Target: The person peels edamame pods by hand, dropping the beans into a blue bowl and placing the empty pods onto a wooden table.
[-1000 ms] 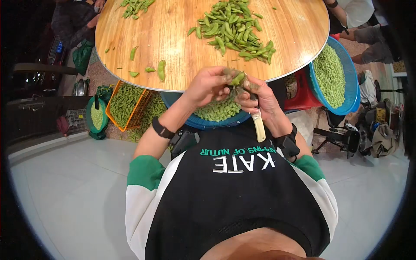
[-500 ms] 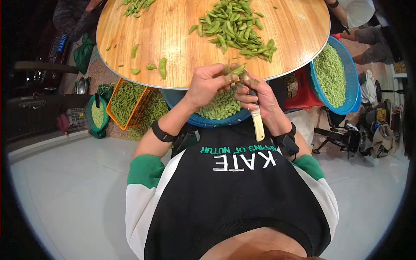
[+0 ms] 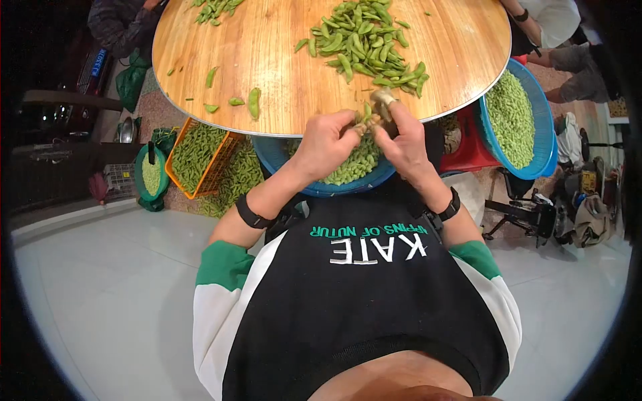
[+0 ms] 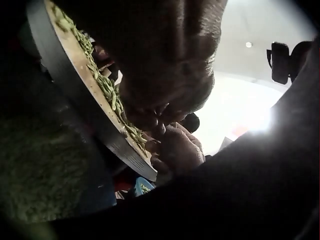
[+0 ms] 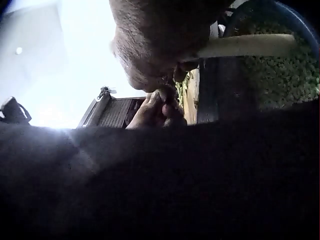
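Over the near edge of the round table, my left hand (image 3: 328, 144) pinches a green soybean pod (image 3: 367, 112) between thumb and fingers. My right hand (image 3: 406, 144) meets it there, its thumb close against the left fingertips at the pod. A knife with a cream handle (image 5: 245, 46) sticks out of the right hand in the right wrist view; its blade is hidden, and the head view does not show the handle. Below the hands sits a blue basin (image 3: 267, 157) of shelled green beans (image 3: 351, 167). A heap of pods (image 3: 364, 43) lies on the tabletop (image 3: 281, 73) ahead.
Several loose pods (image 3: 254, 103) are scattered at the table's left side. An orange crate (image 3: 175, 175) of pods and a green basin (image 3: 152, 189) stand at left. A second blue basin (image 3: 547, 137) of beans is at right, beside a red stool (image 3: 468, 144). Other people sit across the table.
My right hand has turned over, so the cream knife handle no longer shows in the head view. The thumbs have come closer together at the pod, which now points more upright.
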`<action>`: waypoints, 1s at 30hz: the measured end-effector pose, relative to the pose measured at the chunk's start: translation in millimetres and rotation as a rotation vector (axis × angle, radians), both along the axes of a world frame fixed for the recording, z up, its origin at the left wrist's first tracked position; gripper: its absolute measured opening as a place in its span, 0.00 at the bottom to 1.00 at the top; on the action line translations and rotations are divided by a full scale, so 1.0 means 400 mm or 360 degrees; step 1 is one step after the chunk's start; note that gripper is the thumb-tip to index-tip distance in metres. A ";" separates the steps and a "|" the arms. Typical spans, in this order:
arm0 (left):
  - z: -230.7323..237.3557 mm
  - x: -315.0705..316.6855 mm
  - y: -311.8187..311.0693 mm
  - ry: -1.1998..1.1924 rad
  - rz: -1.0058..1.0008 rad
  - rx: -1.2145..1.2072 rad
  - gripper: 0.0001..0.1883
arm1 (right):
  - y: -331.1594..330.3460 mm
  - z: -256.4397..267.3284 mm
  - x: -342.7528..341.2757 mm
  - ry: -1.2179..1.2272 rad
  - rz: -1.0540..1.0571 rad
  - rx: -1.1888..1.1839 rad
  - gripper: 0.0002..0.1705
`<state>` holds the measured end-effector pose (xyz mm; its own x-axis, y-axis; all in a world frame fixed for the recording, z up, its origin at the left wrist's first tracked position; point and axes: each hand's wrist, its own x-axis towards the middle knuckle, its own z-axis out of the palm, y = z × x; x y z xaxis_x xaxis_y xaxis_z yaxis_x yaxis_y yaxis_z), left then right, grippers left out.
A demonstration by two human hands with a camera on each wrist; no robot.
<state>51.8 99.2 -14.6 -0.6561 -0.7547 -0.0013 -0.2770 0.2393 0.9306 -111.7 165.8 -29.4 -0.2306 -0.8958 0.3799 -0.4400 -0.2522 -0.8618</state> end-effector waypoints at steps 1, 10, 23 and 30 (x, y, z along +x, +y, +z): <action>0.008 0.002 0.001 0.0000 0.0003 0.0000 0.07 | -0.001 0.007 -0.003 0.0000 0.0003 0.0000 0.23; 0.018 -0.006 0.023 0.0101 -0.0057 0.0322 0.03 | -0.001 -0.008 -0.026 0.0264 0.0119 0.0016 0.13; -0.031 -0.034 0.051 0.0188 0.0102 0.0101 0.05 | 0.037 0.029 0.003 0.0434 0.0225 -0.0313 0.14; 0.038 -0.009 0.055 -0.0318 -0.0186 -0.0148 0.11 | 0.041 0.025 -0.029 0.0403 0.0056 -0.0236 0.09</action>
